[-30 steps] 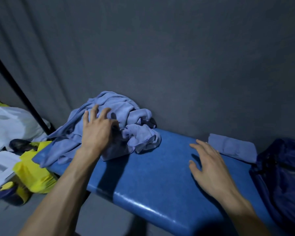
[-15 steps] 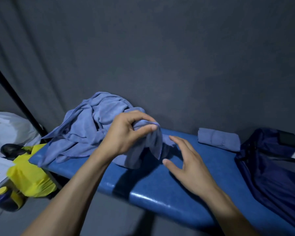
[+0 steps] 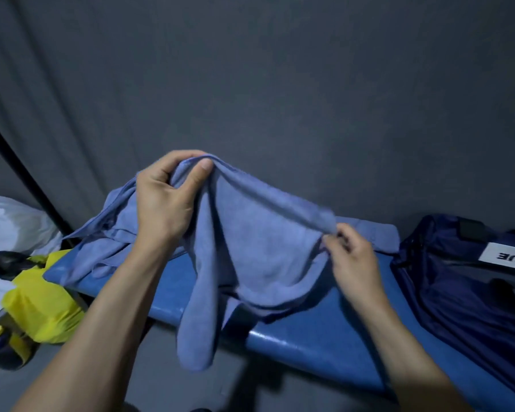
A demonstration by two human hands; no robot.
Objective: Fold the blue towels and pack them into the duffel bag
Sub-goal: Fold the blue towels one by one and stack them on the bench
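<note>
- Above the blue bench, one blue towel is being held up between both hands, its lower folds drooping onto the padded top and one long end hanging past the front edge.
- A bunched edge of the cloth is being gripped by the left hand, with the thumb pressed over the fabric at the highest point.
- Another part of the towel's edge is being pinched lower down by the right hand; motion blur there is hiding which fingers are closing on it.
- For a clean fold, two neighbouring corners probably need to be found first, since the cloth is being held by gathered fabric rather than by corners; the hands would then be drawn apart until the top edge is taut.
- The hanging end is likely to drag on the bench edge, so the towel should be lifted clear before being laid flat.
- Behind the left forearm, the unfolded towel pile is lying on the bench's left end, judged to be waiting its turn.
- One folded towel is resting at the back of the bench, just beside the duffel bag.
- The navy bag is lying open on the right; dark lining and a white label are showing, and no towel can be made out inside.
- A yellow bag is sitting on the floor at the left.
</note>
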